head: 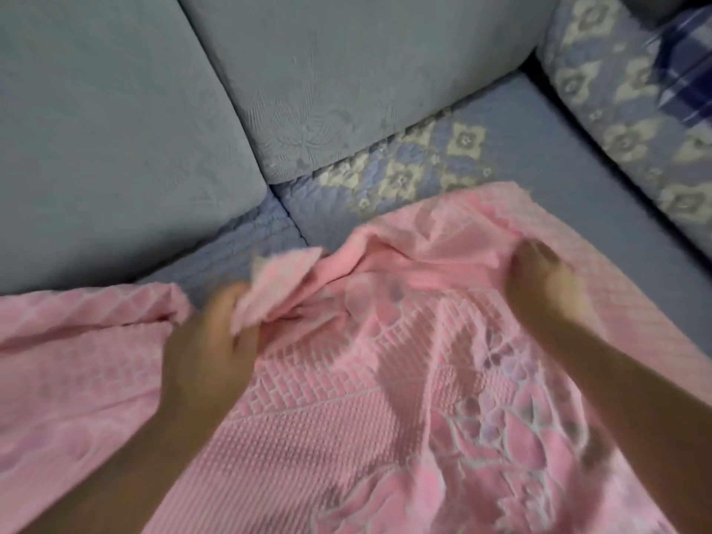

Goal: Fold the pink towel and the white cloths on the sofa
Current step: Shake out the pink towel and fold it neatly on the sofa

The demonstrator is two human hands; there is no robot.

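Towel [346,379] lies rumpled across the sofa [539,121], soft, light and floppy; best taken by corners. Left hand [208,352] pinches a bunched corner; right hand [547,283] grips a fold.

The light is soft, dim and even, with a cool grey cast and no glare. Shadows are faint — a dark seam between the grey-blue textured sofa back cushions [127,121] and a thin shade under the folds of the pink woven patterned towel [346,398]. Motion blur smears the whole picture, most of all the left hand [210,341] and right hand [543,279] — finger outlines are lost. Straight cushion edges bow slightly toward the corners.
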